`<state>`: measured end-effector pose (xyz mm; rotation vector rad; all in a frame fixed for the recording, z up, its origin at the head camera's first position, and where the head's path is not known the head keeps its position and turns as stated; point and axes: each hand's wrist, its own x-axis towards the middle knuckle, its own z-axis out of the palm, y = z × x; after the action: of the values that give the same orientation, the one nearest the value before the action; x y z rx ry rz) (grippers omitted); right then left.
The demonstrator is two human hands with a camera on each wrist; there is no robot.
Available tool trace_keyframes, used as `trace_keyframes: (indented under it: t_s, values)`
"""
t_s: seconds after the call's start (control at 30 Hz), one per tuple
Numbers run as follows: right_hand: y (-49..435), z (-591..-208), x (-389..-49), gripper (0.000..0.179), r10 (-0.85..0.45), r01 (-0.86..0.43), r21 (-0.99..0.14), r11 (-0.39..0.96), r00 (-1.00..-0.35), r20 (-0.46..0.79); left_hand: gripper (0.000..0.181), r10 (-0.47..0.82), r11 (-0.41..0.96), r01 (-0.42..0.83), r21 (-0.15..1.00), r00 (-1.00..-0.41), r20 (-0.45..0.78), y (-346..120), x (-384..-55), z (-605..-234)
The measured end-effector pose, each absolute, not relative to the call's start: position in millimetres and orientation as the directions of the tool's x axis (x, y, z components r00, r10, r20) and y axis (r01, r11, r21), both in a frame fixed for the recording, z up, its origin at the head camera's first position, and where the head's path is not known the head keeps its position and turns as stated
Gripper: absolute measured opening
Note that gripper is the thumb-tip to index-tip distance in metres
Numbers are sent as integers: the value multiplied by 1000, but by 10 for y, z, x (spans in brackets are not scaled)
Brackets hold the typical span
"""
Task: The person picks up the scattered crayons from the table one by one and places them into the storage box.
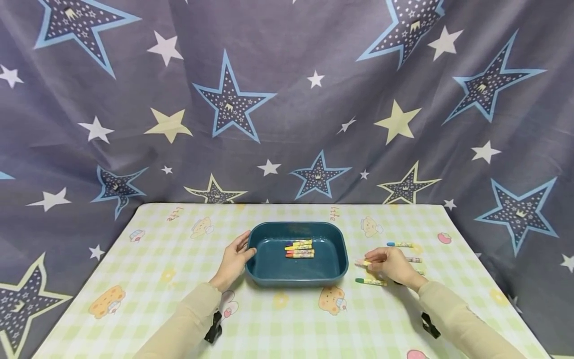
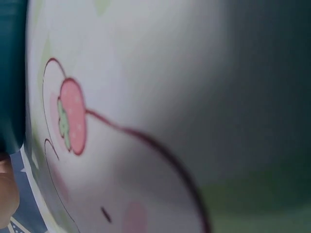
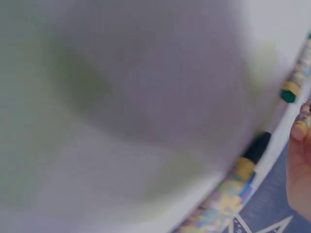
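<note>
A dark teal plastic basin [image 1: 297,285] stands on the table, with several crayons [image 1: 299,249] lying side by side in it. My left hand [image 1: 234,259] holds the basin's left rim, thumb over the edge and fingers along the outside. To the right of the basin, my right hand [image 1: 392,264] pinches a pale pink-tipped crayon [image 1: 360,263] low over the cloth. A green crayon [image 1: 370,282] lies just in front of that hand. In the right wrist view a black-tipped crayon [image 3: 221,194] lies near it; the hand mostly hides this one in the head view.
A blue crayon [image 1: 400,245] lies behind the right hand, and a greyish-tipped crayon [image 1: 414,260] lies to its right. The checked tablecloth [image 1: 287,329] covers the table, whose back edge meets a star-patterned curtain [image 1: 278,124].
</note>
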<state>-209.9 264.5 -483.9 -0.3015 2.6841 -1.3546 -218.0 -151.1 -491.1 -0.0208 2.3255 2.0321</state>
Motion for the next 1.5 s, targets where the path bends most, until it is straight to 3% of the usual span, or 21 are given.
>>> trace_keyframes:
  t_s: [0.5, 0.77, 1.23, 1.5]
  values:
    - [2600, -4309, -2269, 33, -162, -112, -853, 509, -986, 33, 57, 10, 138, -52, 989, -998, -54, -1490, -2210, -4926]
    - [2206, -4143, -2401, 31, -209, -161, -867, 472, -976, 68, 56, -4, 149, -51, 988, -999, -51, -1496, -2181, -4935]
    - [1372, -4331, -2405, 23, -386, -223, -897, 382, -920, 64, 56, 6, 141, -45, 989, -999, -46, -1516, -2156, -4963]
    - [1176, -4508, -2448, 26, -373, -222, -904, 364, -925, 77, 56, 16, 129, -14, 992, -1000, -16, -1518, -2168, -4950]
